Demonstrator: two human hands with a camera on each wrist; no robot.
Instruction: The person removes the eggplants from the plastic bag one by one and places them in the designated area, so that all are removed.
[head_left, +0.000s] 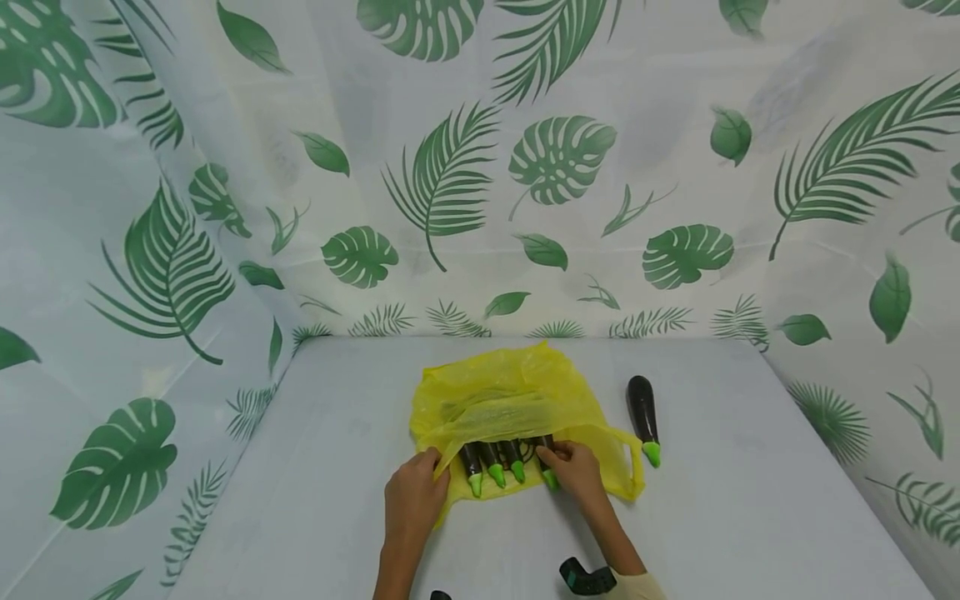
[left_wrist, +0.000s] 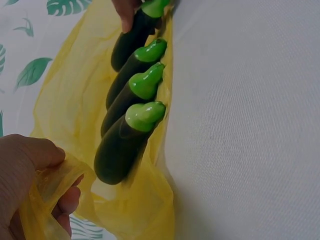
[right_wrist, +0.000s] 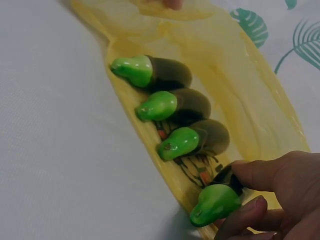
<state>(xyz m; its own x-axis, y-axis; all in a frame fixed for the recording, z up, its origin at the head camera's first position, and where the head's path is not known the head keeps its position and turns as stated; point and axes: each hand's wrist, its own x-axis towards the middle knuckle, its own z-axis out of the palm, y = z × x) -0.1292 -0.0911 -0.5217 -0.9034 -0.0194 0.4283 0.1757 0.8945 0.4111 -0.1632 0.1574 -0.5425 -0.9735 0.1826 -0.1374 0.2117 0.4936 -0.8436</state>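
A yellow plastic bag [head_left: 495,367] lies flat on the table with its mouth towards me. Inside the mouth, several eggplants [left_wrist: 120,150] with dark bodies and bright green stem ends lie side by side, stems facing out. My left hand [head_left: 415,493] grips the bag's left edge, the thin plastic bunched between thumb and fingers. At the right end of the row, my right hand [right_wrist: 285,195] pinches one eggplant [right_wrist: 216,204] near its green end. The bag's upper layer covers the far ends of the eggplants in the head view. Dark and red print shows on the plastic beneath them.
Another eggplant [head_left: 642,412] lies on the white table [head_left: 750,500], just right of the bag's handle loop [head_left: 634,467]. Leaf-printed sheets [head_left: 480,183] hang behind and at both sides. A black device [head_left: 587,577] sits at my right wrist.
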